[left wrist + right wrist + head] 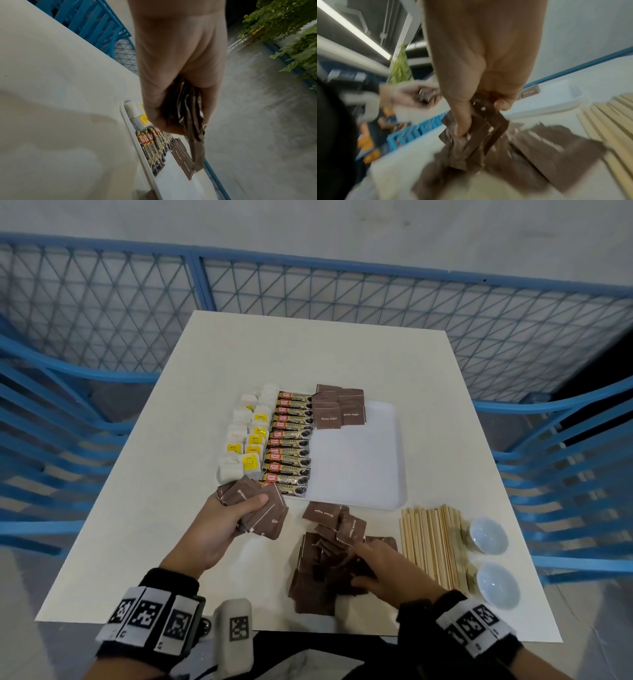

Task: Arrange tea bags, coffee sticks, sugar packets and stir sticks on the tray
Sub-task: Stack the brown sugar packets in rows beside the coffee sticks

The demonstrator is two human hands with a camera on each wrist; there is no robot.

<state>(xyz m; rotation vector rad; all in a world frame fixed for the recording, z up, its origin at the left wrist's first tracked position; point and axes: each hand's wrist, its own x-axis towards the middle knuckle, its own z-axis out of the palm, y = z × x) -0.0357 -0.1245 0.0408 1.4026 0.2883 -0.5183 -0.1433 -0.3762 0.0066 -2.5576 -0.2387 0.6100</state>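
Observation:
A white tray [373, 474] lies mid-table. Its left side carries tea bags [245, 436] and a column of coffee sticks [291, 440]; several brown sugar packets [337, 409] sit at its far edge. My left hand [226, 522] grips a fanned bunch of brown sugar packets [260, 505] just in front of the tray's near left corner, also seen in the left wrist view [187, 119]. My right hand [380, 566] pinches packets in the loose sugar pile [325, 570] near the table's front edge; the right wrist view [471, 121] shows thumb and fingers closed on some. Wooden stir sticks [433, 542] lie right of the pile.
Two small white bowls [488, 534] [496, 585] stand right of the stir sticks. The right half of the tray is bare. A blue mesh fence [308, 289] and blue chairs [51, 422] surround the white table [137, 508].

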